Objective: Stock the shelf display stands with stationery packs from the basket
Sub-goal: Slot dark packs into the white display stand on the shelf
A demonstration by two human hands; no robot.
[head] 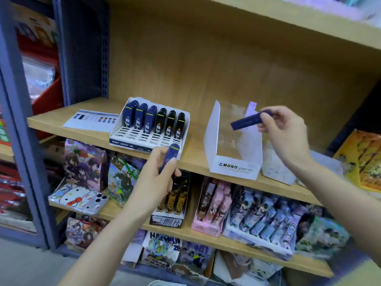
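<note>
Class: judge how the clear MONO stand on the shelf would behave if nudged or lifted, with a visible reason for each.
The MONO stand looks empty and thin-walled, so it is probably light and would slide on the smooth wooden shelf. Its tall walls over a small base suggest it could tip. Thin walls may flex when gripped.

Two hands, two held blue packs

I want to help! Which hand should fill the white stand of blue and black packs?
Probably the left hand: its blue pack is just before the white stand. The right hand holds its pack by the clear stand.
</note>
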